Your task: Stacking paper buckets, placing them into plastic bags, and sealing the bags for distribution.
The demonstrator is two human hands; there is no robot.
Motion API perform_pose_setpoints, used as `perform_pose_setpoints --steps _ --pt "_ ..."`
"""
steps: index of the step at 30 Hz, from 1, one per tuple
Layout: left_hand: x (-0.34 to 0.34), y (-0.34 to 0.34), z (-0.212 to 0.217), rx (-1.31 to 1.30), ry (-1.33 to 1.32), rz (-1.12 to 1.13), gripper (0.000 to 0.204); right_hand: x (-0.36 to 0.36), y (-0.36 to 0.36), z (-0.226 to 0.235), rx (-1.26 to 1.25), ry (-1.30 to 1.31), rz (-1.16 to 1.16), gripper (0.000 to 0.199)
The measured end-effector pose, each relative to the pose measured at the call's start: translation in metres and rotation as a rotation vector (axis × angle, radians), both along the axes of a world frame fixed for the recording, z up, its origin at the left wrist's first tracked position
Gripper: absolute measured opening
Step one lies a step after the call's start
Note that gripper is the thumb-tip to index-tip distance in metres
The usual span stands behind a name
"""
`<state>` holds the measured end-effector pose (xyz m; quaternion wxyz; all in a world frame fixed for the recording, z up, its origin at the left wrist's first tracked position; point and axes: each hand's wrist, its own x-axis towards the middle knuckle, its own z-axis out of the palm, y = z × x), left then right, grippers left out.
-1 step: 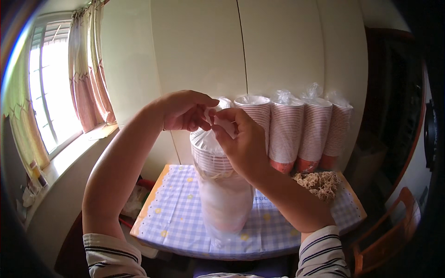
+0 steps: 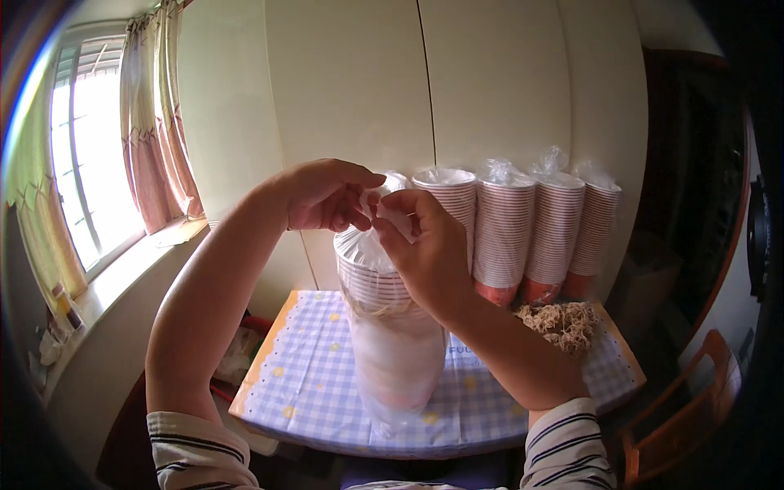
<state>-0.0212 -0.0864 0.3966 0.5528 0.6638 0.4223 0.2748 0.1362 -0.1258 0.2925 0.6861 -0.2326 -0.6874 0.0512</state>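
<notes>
Hands meet at the top of a bagged cup stack [image 2: 390, 327] standing on the checked tablecloth [image 2: 302, 367] in front of the person. Left hand [image 2: 322, 196] pinches the gathered plastic at the bag's mouth; right hand [image 2: 425, 245] pinches the same twist from the other side, fingers curled. Nothing has shifted against the other frame, taken at the same instant, so the bag mouth looks not yet open. Four more wrapped stacks [image 2: 531, 233] lean at the wall, straw-like filler [image 2: 563, 320] beside them. Whatever closes the bag is hidden behind the fingers; cup colour inside the near bag is hard to tell.
</notes>
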Motion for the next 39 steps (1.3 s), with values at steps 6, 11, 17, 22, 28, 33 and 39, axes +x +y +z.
perform_pose_setpoints --steps 6,11,17,22,28,33,39 --pt "-0.007 -0.001 -0.003 -0.015 -0.052 -0.075 0.025 -0.002 0.008 -0.008 0.134 -0.064 -0.103 0.021" --pt "-0.01 0.0 -0.006 -0.035 -0.071 -0.15 0.026 -0.004 0.003 -0.013 0.173 -0.205 -0.17 0.023" --pt "-0.01 0.0 -0.009 -0.04 -0.091 -0.133 0.033 -0.002 0.01 -0.017 0.348 -0.227 -0.253 0.025" --pt "-0.012 -0.002 -0.011 -0.046 -0.111 -0.121 0.038 -0.002 0.005 -0.018 0.331 -0.221 -0.31 0.02" --pt "-0.013 -0.005 -0.009 -0.033 -0.093 -0.143 0.038 0.001 0.013 -0.018 0.488 -0.442 -0.401 0.022" --pt "-0.012 -0.01 -0.004 -0.014 -0.03 -0.14 0.035 0.001 0.007 -0.017 0.448 -0.434 -0.35 0.021" --pt "-0.009 -0.015 -0.002 0.023 0.048 -0.089 0.03 0.005 0.001 -0.019 0.403 -0.485 -0.307 0.026"
